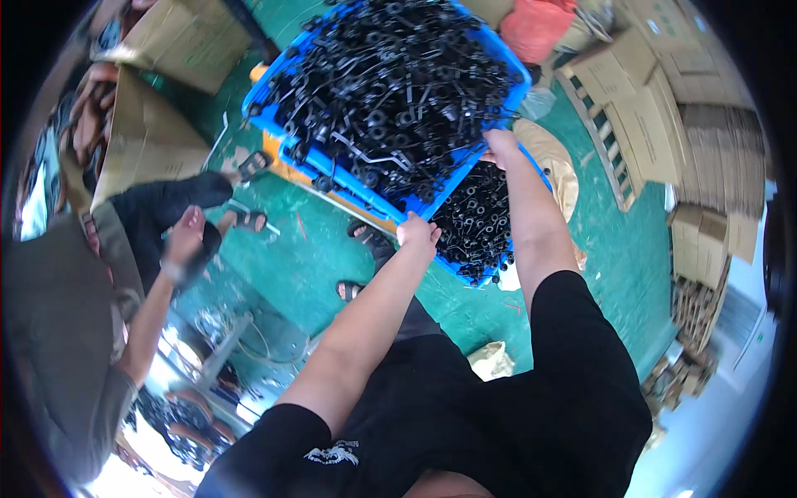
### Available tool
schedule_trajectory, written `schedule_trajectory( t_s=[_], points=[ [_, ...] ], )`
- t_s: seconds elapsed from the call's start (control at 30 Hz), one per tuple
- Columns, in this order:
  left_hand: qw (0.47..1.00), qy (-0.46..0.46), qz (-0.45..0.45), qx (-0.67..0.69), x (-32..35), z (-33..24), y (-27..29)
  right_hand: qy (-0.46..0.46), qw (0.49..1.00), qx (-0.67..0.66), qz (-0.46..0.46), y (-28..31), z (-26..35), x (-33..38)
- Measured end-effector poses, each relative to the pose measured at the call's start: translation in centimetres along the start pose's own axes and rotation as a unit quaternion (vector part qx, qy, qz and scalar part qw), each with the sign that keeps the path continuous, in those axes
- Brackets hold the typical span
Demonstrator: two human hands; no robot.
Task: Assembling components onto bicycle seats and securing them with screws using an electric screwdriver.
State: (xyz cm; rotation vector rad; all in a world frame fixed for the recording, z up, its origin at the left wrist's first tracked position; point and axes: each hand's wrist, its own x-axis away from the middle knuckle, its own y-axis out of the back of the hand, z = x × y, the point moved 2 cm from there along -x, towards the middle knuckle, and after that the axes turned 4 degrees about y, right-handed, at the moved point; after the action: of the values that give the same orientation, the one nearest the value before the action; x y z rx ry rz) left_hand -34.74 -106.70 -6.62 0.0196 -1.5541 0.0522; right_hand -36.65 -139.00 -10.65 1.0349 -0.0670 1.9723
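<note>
Head view shows both of my arms stretched out to an upper blue plastic crate [264, 116] heaped with small black metal parts [390, 83]. My left hand [418, 233] is curled tight over the crate's near edge, fingers folded on the rim. My right hand [501, 146] grips the same edge further along toward the crate's right corner, fingers closed over the rim and partly hidden among the parts. This crate sits tilted on a second blue plastic crate [465, 272] below it, also filled with black parts, whose near corner sticks out between my forearms.

Both crates stand over the green floor [614, 249]. Open floor lies to the right of the lower crate and in a strip to the left of my left arm, where my sandalled feet [359, 261] stand just beside the crates' near side. An orange edge [332, 195] shows under the crates' left side.

Flat brown cardboard boxes [656, 124] are stacked along the floor's right edge, with more bundled upright behind them. A large open brown carton [149, 141] stands at the floor's left edge. A red-orange sack [535, 29] lies beyond the crates' far corner, a tan sack [552, 158] just right of my right arm.

Another person in dark trousers [158, 203] sits at the left, one hand [184, 236] raised and blurred.
</note>
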Motion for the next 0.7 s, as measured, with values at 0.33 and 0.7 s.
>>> schedule_trajectory(
  t_s=[0.33, 0.7],
  points=[
    [0.998, 0.055, -0.042, 0.001, -2.2, -2.0, 1.0, 0.014, 1.000, 0.001, -0.024, -1.7, 1.2, 2.0],
    [0.994, 0.049, 0.081, 0.061, -3.9, -0.6, 0.3, -0.005, 0.999, 0.004, -0.035, -1.7, 0.3, 2.1]
  ],
)
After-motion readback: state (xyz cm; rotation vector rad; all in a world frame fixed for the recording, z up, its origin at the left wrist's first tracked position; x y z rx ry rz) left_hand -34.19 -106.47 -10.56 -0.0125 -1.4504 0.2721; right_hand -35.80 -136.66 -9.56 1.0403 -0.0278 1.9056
